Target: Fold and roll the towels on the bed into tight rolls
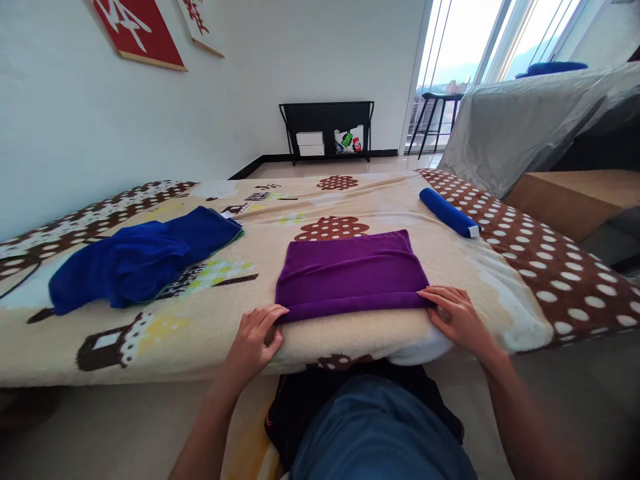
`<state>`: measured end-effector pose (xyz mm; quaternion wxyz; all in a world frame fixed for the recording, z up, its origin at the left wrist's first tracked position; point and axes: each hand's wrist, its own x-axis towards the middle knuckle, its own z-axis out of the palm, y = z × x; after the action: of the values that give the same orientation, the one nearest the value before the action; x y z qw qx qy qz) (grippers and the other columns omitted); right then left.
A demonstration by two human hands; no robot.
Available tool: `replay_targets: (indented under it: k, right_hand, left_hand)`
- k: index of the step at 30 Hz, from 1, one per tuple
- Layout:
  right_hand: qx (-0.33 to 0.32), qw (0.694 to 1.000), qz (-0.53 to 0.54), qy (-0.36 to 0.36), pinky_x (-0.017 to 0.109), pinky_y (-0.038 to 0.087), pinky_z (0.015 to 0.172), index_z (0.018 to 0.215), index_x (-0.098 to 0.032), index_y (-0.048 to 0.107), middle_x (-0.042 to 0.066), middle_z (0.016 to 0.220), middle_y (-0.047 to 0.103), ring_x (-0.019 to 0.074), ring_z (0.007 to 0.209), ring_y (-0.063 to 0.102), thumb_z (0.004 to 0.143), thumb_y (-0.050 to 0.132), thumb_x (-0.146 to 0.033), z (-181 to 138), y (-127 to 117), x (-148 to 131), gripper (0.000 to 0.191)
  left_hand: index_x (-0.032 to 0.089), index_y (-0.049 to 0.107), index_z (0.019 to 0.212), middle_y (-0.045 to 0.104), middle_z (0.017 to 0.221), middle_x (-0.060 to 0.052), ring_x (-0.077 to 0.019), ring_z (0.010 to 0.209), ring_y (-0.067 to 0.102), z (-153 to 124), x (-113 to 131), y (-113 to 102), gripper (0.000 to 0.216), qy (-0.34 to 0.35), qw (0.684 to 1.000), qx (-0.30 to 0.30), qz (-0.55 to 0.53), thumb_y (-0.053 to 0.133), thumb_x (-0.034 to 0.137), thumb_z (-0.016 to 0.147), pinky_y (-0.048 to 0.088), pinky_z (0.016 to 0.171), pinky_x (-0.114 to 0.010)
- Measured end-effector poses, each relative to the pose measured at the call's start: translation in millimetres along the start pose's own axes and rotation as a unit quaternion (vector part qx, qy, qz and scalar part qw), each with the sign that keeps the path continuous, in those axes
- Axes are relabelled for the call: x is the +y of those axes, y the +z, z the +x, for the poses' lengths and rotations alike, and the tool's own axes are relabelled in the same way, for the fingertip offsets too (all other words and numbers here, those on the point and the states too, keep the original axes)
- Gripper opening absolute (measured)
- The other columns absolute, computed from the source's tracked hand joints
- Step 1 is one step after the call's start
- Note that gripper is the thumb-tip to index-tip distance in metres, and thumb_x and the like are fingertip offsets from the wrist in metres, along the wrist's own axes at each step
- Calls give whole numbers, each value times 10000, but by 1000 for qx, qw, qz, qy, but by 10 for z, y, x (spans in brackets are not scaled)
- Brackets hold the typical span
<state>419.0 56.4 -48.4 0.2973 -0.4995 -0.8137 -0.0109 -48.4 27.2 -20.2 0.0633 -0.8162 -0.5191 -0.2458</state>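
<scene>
One plush purple towel [350,270] (folded rectangle)

Soft cloth on the bed, hard finishes behind it.

The purple towel [350,273] that I pinch with my left hand [253,343] and right hand [453,317] is matt terry cloth with a short, dense pile. The blanket [210,327] under it is plush, fuzzy fleece, printed and not shiny. The blue towels [140,260] and the rolled blue towel [447,212] look like the same matt cloth. The rack [327,127] is black, matt metal; the board [575,193] is smooth, light wood; the grey cover [520,120] is thin with a faint sheen.
</scene>
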Motion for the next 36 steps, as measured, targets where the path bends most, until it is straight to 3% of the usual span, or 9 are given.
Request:
replay_targets:
  k: [5, 12, 16, 21, 24, 27, 30, 33, 36]
  right_hand:
    - [23, 999, 27, 24, 413, 435, 1005, 1195, -254, 679, 50, 1149, 711, 218, 1113, 629, 910, 509, -286, 126, 28, 64, 334]
    - [59, 997, 37, 35, 397, 417, 961, 1093, -242, 679, 54, 1022, 693, 229, 1016, 600, 889, 528, -283, 128, -75, -18, 257]
    - [30, 997, 60, 31, 389, 416, 925, 1060, -231, 675, 53, 984, 681, 225, 983, 586, 910, 482, -274, 100, -119, -70, 249]
    - [58, 993, -57, 81, 445, 386, 959, 995, -206, 705, 80, 1050, 689, 267, 1045, 573, 889, 469, -218, 226, 6, -256, 259]
    - [86, 986, -98, 104, 458, 375, 992, 1112, -181, 702, 103, 1170, 672, 280, 1104, 564, 871, 476, -153, 386, 166, -583, 332]
    - [39, 998, -36, 23, 418, 379, 1033, 1212, -192, 674, 85, 1204, 683, 243, 1126, 583, 909, 460, -139, 553, 348, -998, 375]
    - [-14, 999, 18, -48, 381, 390, 1049, 1268, -201, 648, 64, 1258, 685, 202, 1149, 604, 977, 419, -163, 661, 487, -1255, 372]
    - [-18, 999, -1, -27, 394, 382, 1072, 1323, -182, 614, 74, 1335, 653, 205, 1234, 587, 1040, 400, -294, 655, 503, -1164, 372]
    - [2, 997, -60, 40, 437, 369, 1091, 1326, -174, 616, 89, 1386, 617, 242, 1316, 542, 1045, 399, -413, 550, 400, -802, 427]
  left_hand:
    - [229, 642, 1074, 713, 1101, -66, -247, 1071, 615, 161, -37, 89, 281, -68, 997, -7, -17, 452, 200, 869, 407, 990, -417]
    - [229, 580, 1027, 676, 1001, -47, -237, 1008, 591, 147, -48, -77, 221, -80, 995, -1, -55, 445, 211, 853, 422, 976, -389]
    - [226, 574, 995, 679, 1005, -41, -233, 987, 586, 115, -41, -117, 228, -95, 993, -23, -72, 424, 190, 826, 449, 906, -370]
    - [219, 620, 1100, 686, 1103, -84, -266, 1057, 602, 232, 182, -9, 356, -113, 992, 19, 60, 426, 100, 827, 344, 1005, -491]
    - [216, 600, 1250, 636, 1300, -111, -271, 1234, 554, 393, 476, 122, 469, -48, 996, 34, 73, 432, 52, 844, 335, 1061, -476]
    - [185, 573, 1326, 625, 1364, -91, -226, 1289, 545, 591, 813, 303, 510, 65, 998, -13, 6, 439, 40, 856, 377, 1102, -401]
    - [152, 592, 1327, 646, 1356, -93, -221, 1258, 587, 729, 1011, 469, 450, 112, 993, -25, -22, 451, 89, 905, 420, 1096, -389]
    - [135, 629, 1293, 678, 1315, -94, -219, 1223, 624, 710, 901, 506, 370, 90, 996, -9, -24, 442, 191, 979, 453, 1069, -402]
    - [141, 639, 1296, 674, 1322, -100, -242, 1249, 616, 548, 540, 392, 396, 16, 1000, 0, 6, 408, 307, 1021, 471, 1043, -443]
